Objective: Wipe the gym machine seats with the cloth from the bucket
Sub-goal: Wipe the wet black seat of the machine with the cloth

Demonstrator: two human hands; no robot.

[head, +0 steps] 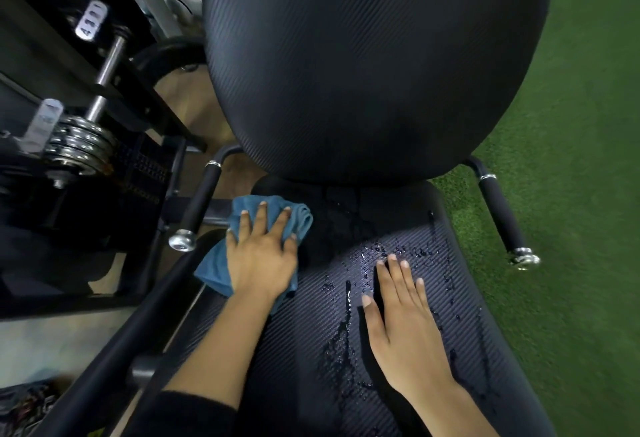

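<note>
- Two hands lie on the seat [467,350] of a gym machine, and the bucket is nowhere in view.
- Nearest is the right hand [405,329], flat on the middle of the seat with straight fingers close together. It holds nothing and seems to be bracing.
- Beads and streaks of water [346,301] run along the ribbed cover, from just left of that hand up past its fingertips and out towards the right edge.
- Further on and to the left, the left hand [261,260] presses down on the blue cloth [214,270] with fingers spread and fairly straight, not curled round it.
- The cloth is bunched at the seat's back left corner, one fold hanging over the left edge beside the left handle [199,208].
- The relation that matters: the wet patch lies to the right of the cloth and nearer the person. The seat's long axis runs from the body to the backrest [363,73], so the likely stroke goes rightward and back, and the right hand sits in its path.
- Beyond, the backrest rises over the rear of the seat, the right handle [502,215] stands over green turf [571,159], and weight plates [78,146] sit far left.
</note>
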